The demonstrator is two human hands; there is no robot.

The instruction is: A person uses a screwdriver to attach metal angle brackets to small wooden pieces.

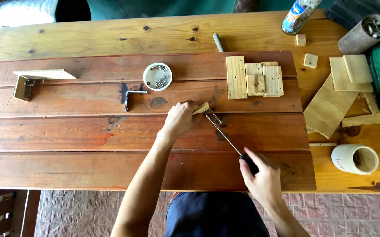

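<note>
Fingers of left hand (180,118) pinch pale wood block (202,108); right hand (262,175) grips slim screwdriver (225,136)

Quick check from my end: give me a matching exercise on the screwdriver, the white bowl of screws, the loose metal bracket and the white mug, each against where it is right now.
Things:
1 screwdriver
2 white bowl of screws
3 metal bracket
4 white mug

Places:
A lying on its side at the table's right end
B loose, just left of the left hand
C gripped in the right hand
D beyond the left hand

Pairs: 1-C, 2-D, 3-B, 4-A
</note>
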